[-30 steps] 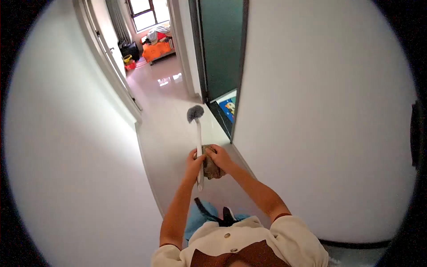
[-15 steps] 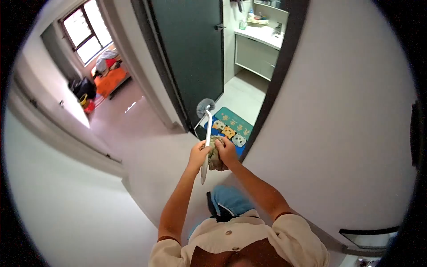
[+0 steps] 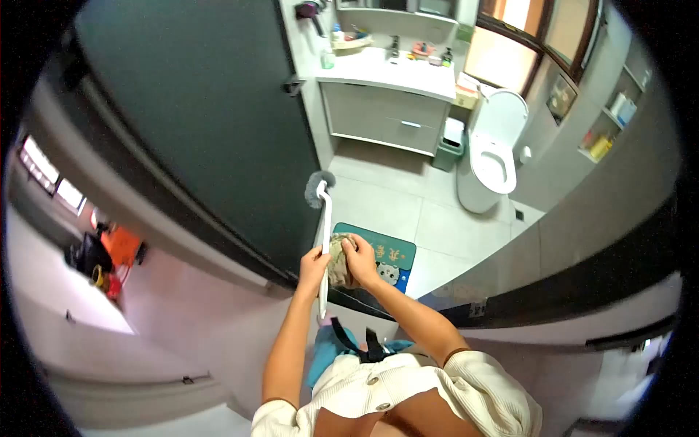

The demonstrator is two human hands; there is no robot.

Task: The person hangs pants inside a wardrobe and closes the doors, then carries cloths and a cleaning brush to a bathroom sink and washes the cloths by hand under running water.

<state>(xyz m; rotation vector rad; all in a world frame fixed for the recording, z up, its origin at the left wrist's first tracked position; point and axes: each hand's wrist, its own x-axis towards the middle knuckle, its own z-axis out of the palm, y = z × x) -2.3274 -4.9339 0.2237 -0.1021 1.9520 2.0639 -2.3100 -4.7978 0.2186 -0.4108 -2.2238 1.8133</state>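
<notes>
My left hand [image 3: 313, 269] is closed around the white handle of a toilet brush [image 3: 326, 227]. The brush's grey round bristle head points away from me, and the handle's lower end sticks out below my fist. Close beside it, my right hand [image 3: 361, 262] grips a crumpled olive-and-tan cloth [image 3: 338, 269], with the thumb lying over the top. The cloth sits between both hands, against the handle; whether my left fingers also hold it is hidden.
A dark door [image 3: 204, 124] stands ajar on the left. Below my hands lies a cartoon cat mat [image 3: 397, 255] on the tiled floor. Farther in are a sink cabinet [image 3: 378, 120], a green bin [image 3: 448, 149] and a toilet [image 3: 484, 167] with its lid up. A wall borders the right.
My view has swung right and moved to the bathroom doorway, so the toilet and window now show. Both hands keep hold of the toilet brush and the cloth.
</notes>
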